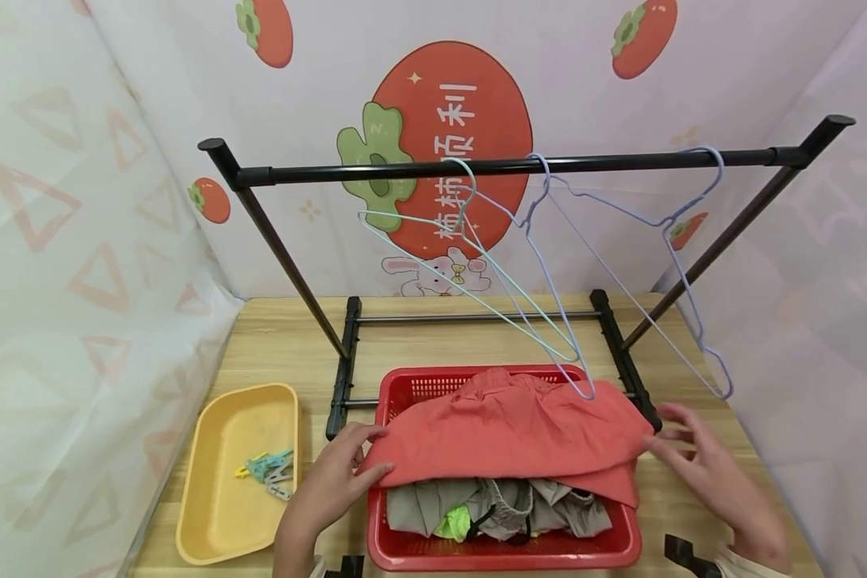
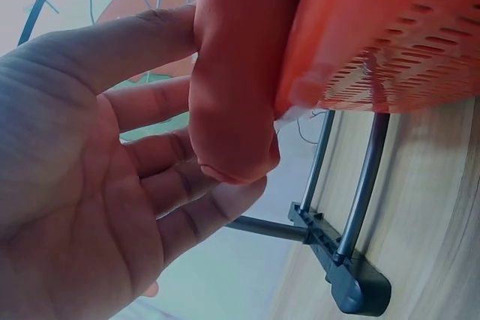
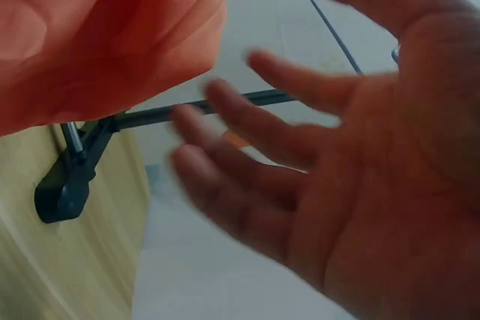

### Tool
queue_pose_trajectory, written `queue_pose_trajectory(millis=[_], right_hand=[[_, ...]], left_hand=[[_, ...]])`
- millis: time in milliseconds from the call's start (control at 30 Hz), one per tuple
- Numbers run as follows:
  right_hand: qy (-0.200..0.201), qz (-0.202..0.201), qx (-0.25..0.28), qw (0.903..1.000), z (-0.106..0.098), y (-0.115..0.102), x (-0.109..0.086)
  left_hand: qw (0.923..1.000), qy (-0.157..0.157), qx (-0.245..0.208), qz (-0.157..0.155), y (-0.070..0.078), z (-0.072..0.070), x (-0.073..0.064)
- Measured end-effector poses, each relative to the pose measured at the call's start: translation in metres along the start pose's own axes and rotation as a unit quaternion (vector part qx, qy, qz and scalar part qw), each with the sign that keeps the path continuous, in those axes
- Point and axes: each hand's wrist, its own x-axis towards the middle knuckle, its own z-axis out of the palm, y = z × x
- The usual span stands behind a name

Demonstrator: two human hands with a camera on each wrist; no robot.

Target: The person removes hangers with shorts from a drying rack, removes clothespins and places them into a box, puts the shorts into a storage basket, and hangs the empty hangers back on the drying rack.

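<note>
A folded red garment [image 1: 506,433] with a gathered upper edge lies across a red plastic basket [image 1: 506,558]. My left hand [image 1: 339,474] is at the garment's left end. In the left wrist view, the thumb [image 2: 142,43] lies against the red cloth [image 2: 236,80] while the other fingers reach behind it. Near the garment's right end, my right hand [image 1: 708,474] has its fingers spread. The right wrist view shows those fingers [image 3: 247,125] apart from the cloth [image 3: 150,50], holding nothing. Grey clothes [image 1: 426,506] and a bright yellow-green piece [image 1: 453,523] show below the garment.
Behind the basket stands a black rack [image 1: 405,172]. A mint hanger [image 1: 412,261] and two lilac hangers [image 1: 549,269] hang from its bar, the nearest ones overlapping the garment in the head view. A yellow tray [image 1: 220,482] with several clothespins [image 1: 270,466] sits at left.
</note>
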Motion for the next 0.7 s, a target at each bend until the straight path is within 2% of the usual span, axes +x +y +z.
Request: queue_pose_trajectory(millis=[100, 200, 300, 533, 700], right_hand=[[-0.082, 0.014, -0.011, 0.9964, 0.006, -0.003, 0.002], [-0.114, 0.037, -0.018, 0.9926, 0.013, -0.007, 0.006], [-0.12, 0.047, -0.033, 0.9912, 0.017, -0.009, 0.01], [-0.084, 0.036, -0.053, 0.9944, 0.023, -0.013, 0.014], [-0.081, 0.038, -0.062, 0.994, 0.022, -0.015, 0.014]], left_hand=[[0.9999, -0.007, -0.003, -0.008, 0.001, -0.002, -0.001], [0.9999, -0.012, -0.01, -0.005, 0.001, -0.002, 0.0], [0.9998, -0.016, -0.012, -0.001, 0.001, -0.001, 0.001], [0.9997, -0.019, 0.015, 0.01, 0.0, 0.001, 0.004], [0.9989, -0.03, 0.027, 0.025, 0.0, 0.001, 0.007]])
